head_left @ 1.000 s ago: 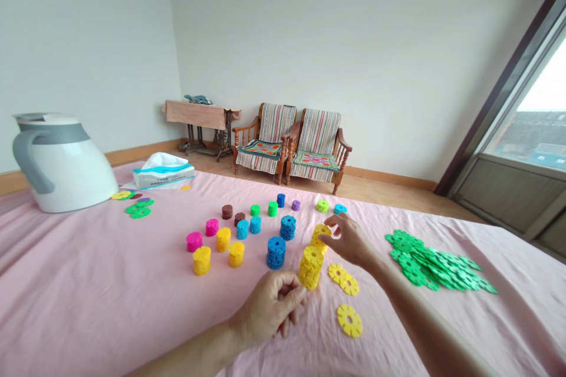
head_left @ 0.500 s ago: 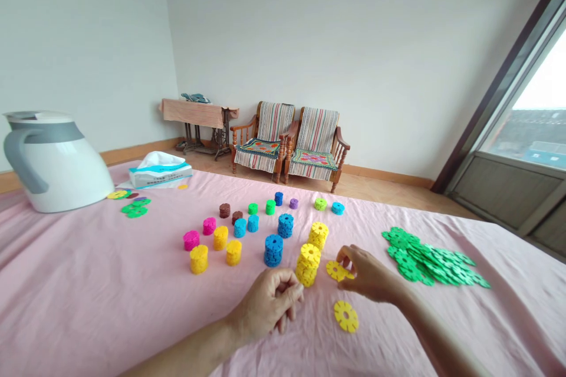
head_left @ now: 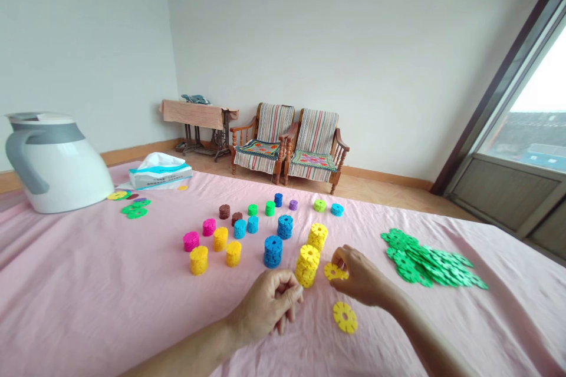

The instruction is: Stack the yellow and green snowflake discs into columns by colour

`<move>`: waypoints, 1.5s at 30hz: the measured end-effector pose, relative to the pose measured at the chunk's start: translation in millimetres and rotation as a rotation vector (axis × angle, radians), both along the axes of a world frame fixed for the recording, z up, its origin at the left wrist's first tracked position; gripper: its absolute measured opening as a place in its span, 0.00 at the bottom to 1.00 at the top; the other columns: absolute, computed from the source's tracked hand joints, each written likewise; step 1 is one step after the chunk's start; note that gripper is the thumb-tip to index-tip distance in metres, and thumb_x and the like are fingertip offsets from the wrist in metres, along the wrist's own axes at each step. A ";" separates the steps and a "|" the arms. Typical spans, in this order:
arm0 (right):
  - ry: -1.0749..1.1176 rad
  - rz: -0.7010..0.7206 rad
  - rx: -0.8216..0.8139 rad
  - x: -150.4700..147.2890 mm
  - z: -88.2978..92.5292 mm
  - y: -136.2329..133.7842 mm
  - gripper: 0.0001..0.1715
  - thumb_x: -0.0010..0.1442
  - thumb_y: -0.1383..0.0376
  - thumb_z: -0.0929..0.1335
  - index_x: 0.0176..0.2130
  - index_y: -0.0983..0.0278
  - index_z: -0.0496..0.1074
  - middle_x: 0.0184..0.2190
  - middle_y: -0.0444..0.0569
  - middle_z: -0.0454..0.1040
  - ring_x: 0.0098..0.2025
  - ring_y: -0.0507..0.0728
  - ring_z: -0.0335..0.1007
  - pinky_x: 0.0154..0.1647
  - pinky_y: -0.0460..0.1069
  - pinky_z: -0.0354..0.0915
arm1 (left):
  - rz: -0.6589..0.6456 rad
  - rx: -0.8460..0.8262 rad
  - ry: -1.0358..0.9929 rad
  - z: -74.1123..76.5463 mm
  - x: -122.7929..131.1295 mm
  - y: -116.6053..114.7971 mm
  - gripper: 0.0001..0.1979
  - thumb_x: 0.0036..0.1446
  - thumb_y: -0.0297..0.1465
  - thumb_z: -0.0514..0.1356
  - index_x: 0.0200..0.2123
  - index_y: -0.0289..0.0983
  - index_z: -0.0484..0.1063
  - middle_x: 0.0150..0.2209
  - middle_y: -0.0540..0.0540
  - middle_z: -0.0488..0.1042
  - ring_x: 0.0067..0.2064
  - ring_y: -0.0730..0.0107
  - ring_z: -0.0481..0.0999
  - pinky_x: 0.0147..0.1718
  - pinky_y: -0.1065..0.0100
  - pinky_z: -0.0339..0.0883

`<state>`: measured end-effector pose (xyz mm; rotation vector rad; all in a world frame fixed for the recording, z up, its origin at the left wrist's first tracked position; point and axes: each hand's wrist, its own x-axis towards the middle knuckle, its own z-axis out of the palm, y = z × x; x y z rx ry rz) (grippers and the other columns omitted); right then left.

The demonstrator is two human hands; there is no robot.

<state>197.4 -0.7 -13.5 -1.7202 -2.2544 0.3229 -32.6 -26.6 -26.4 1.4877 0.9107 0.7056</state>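
Observation:
My right hand [head_left: 359,275] pinches a flat yellow snowflake-shaped disc [head_left: 335,271] just above the pink bedsheet [head_left: 132,283]. My left hand [head_left: 267,300] is curled, with its fingertips at the lower left of a tall stack of yellow discs [head_left: 307,266]. I see nothing clearly held in it. A shorter yellow stack [head_left: 317,237] stands just behind the tall one. A single yellow disc [head_left: 345,317] lies flat below my right hand. A blue stack [head_left: 273,251] stands to the left of the tall yellow stack.
Several short stacks in pink, yellow, blue, green, brown and purple stand on the sheet. A heap of green discs [head_left: 424,262] lies to the right. A white jug [head_left: 55,165] and tissue box [head_left: 160,171] stand at the far left.
My right hand has moved from the shorter yellow stack down and right to the loose discs, and it now pinches one. My left hand stays by the tall stack.

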 end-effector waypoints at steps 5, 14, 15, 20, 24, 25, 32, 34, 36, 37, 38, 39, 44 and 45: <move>-0.033 0.030 0.064 -2.9 4.7 -3.5 0.06 0.49 0.67 0.65 0.31 0.65 0.66 0.30 0.50 0.69 0.31 0.56 0.65 0.32 0.49 0.59 | 0.000 0.011 -0.003 -1.4 0.4 0.5 0.26 0.49 0.55 0.55 0.27 0.35 0.63 0.17 0.54 0.66 0.12 0.83 0.59 0.09 0.80 0.47; 0.250 -0.071 0.287 -1.7 32.3 31.5 0.09 0.52 0.61 0.66 0.33 0.64 0.65 0.32 0.47 0.68 0.28 0.52 0.66 0.31 0.47 0.62 | 0.010 -0.009 -0.017 -5.1 -0.2 0.5 0.26 0.49 0.56 0.55 0.26 0.37 0.60 0.17 0.55 0.66 0.13 0.83 0.59 0.09 0.80 0.48; 0.256 -0.070 0.299 -3.4 33.3 36.2 0.10 0.51 0.61 0.66 0.33 0.64 0.65 0.32 0.47 0.68 0.28 0.52 0.66 0.30 0.47 0.62 | 0.011 -0.009 -0.017 -4.9 -0.2 0.5 0.26 0.49 0.56 0.55 0.26 0.37 0.60 0.17 0.55 0.66 0.13 0.83 0.59 0.09 0.80 0.48; 0.208 -0.044 0.273 -11.3 32.0 53.1 0.10 0.49 0.62 0.67 0.32 0.65 0.66 0.30 0.47 0.68 0.28 0.52 0.65 0.30 0.47 0.61 | 0.009 -0.011 -0.008 -4.3 -0.9 0.3 0.26 0.49 0.56 0.55 0.25 0.37 0.60 0.17 0.56 0.66 0.12 0.83 0.59 0.09 0.80 0.48; 0.116 -0.041 0.219 -15.4 35.0 56.1 0.10 0.48 0.62 0.67 0.31 0.65 0.66 0.28 0.47 0.68 0.27 0.53 0.65 0.28 0.47 0.59 | 0.001 -0.014 0.004 -4.0 -1.0 0.1 0.25 0.50 0.55 0.55 0.26 0.37 0.60 0.17 0.56 0.66 0.12 0.83 0.59 0.09 0.80 0.47; 0.095 -0.039 0.211 -16.0 36.3 56.1 0.10 0.48 0.63 0.67 0.31 0.65 0.67 0.27 0.47 0.68 0.28 0.53 0.65 0.28 0.47 0.59 | 0.000 -0.017 0.005 -3.7 -0.9 0.0 0.25 0.50 0.54 0.55 0.26 0.37 0.60 0.17 0.56 0.66 0.12 0.83 0.59 0.09 0.80 0.47; 0.019 -0.024 0.197 -17.0 39.7 59.5 0.10 0.49 0.62 0.67 0.33 0.66 0.68 0.29 0.49 0.70 0.30 0.54 0.66 0.30 0.47 0.59 | 0.014 -0.020 0.000 -2.2 -0.3 -0.6 0.23 0.51 0.52 0.56 0.26 0.37 0.62 0.17 0.56 0.66 0.13 0.82 0.59 0.11 0.78 0.49; 0.031 -0.018 0.203 -16.5 39.4 59.9 0.11 0.50 0.62 0.67 0.34 0.66 0.69 0.31 0.50 0.71 0.30 0.54 0.66 0.32 0.48 0.60 | 0.013 -0.016 -0.005 -3.1 -0.5 -0.1 0.23 0.51 0.52 0.56 0.26 0.37 0.62 0.17 0.55 0.66 0.13 0.82 0.60 0.11 0.78 0.50; 0.084 -0.010 0.221 -14.5 39.3 58.0 0.12 0.52 0.60 0.66 0.35 0.66 0.69 0.33 0.51 0.71 0.29 0.54 0.67 0.33 0.48 0.61 | 0.008 -0.017 -0.007 -4.4 -0.9 0.5 0.23 0.51 0.52 0.56 0.26 0.37 0.62 0.17 0.55 0.66 0.13 0.82 0.60 0.11 0.78 0.50; 0.117 -0.016 0.233 -12.6 39.1 55.7 0.12 0.53 0.60 0.66 0.36 0.66 0.69 0.34 0.51 0.71 0.29 0.53 0.67 0.33 0.48 0.61 | 0.006 -0.016 -0.005 -4.9 -1.0 0.8 0.23 0.51 0.52 0.56 0.26 0.36 0.62 0.17 0.55 0.66 0.13 0.82 0.60 0.11 0.79 0.50; 0.145 -0.032 0.243 -9.8 38.5 52.5 0.12 0.54 0.60 0.65 0.36 0.65 0.69 0.33 0.50 0.72 0.29 0.53 0.67 0.33 0.48 0.61 | 0.005 -0.015 -0.004 -5.3 -1.0 1.1 0.23 0.51 0.52 0.56 0.26 0.36 0.62 0.17 0.55 0.66 0.13 0.82 0.60 0.10 0.79 0.50; 0.162 -0.055 0.244 -6.3 37.3 48.4 0.11 0.55 0.60 0.64 0.35 0.65 0.69 0.32 0.49 0.72 0.28 0.53 0.67 0.32 0.48 0.61 | 0.005 -0.014 -0.004 -5.5 -1.0 1.2 0.23 0.51 0.52 0.56 0.26 0.36 0.62 0.16 0.55 0.66 0.13 0.82 0.60 0.10 0.79 0.50; 0.070 -0.067 0.066 17.8 19.7 18.2 0.05 0.51 0.65 0.66 0.32 0.62 0.69 0.30 0.47 0.72 0.29 0.54 0.68 0.32 0.48 0.61 | -0.002 0.002 -0.004 -4.7 -0.4 0.4 0.23 0.52 0.52 0.56 0.26 0.37 0.61 0.16 0.55 0.66 0.12 0.83 0.59 0.09 0.80 0.49; 0.051 -0.044 0.017 21.7 15.0 12.2 0.07 0.49 0.66 0.67 0.33 0.62 0.69 0.32 0.47 0.72 0.30 0.54 0.68 0.32 0.48 0.61 | -0.005 0.007 -0.002 -4.5 -0.4 0.2 0.23 0.52 0.52 0.56 0.26 0.36 0.61 0.17 0.55 0.66 0.12 0.83 0.60 0.09 0.80 0.49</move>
